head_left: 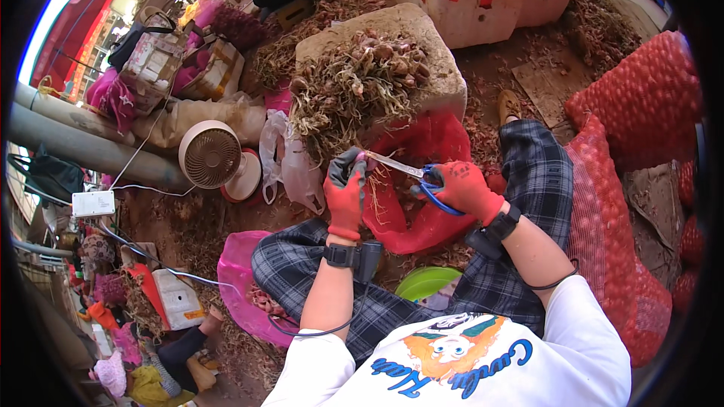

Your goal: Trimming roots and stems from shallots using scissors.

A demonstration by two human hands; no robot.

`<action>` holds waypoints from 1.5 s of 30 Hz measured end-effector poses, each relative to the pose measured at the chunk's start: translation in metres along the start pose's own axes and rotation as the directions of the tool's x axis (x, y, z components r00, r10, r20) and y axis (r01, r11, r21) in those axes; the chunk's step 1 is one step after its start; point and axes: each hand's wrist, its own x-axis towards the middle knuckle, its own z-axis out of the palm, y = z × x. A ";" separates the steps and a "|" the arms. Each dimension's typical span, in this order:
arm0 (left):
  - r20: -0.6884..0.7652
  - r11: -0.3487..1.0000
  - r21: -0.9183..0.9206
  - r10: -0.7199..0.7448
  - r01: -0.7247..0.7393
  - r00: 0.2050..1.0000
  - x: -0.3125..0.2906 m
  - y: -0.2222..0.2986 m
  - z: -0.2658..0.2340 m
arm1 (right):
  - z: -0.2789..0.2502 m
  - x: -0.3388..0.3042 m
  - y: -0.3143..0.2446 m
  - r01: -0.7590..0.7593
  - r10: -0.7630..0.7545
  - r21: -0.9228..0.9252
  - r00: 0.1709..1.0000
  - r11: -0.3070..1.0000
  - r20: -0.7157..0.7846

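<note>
My left hand (345, 196), in a red glove with dark fingers, pinches a small shallot (361, 156) with stringy roots or dried leaves trailing below it. My right hand (471, 190), gloved in red, grips scissors (403, 168) with blue handles. The blades point left and their tips reach the shallot; whether they are closed on it is too small to tell. Just beyond my hands, a heap of shallots (369, 79) with dry stalks lies on a worn foam box (446, 79). Beneath the scissors an open red mesh bag (418, 235) sits between my legs.
A pink bag (240, 286) with bulbs stands at my left knee, near a green basin (424, 282). Farther left are a round fan (207, 154) and a white plastic bag (298, 177). Full red mesh sacks (641, 98) crowd the right; foam tubs (467, 22) stand at the back.
</note>
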 end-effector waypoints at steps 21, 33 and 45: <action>0.086 0.984 -0.174 0.060 -0.044 0.994 0.010 0.007 0.002 | -0.006 0.004 0.005 0.042 -0.040 0.081 0.999 0.996 -0.023; -0.066 0.998 0.019 -0.065 0.066 0.996 -0.015 0.042 -0.028 | 0.040 0.008 0.030 -0.151 0.139 0.154 0.986 0.976 0.086; -0.664 0.897 0.390 0.117 0.209 0.738 -0.163 0.065 -0.326 | 0.061 0.012 0.068 0.121 0.164 -0.560 0.887 0.819 0.431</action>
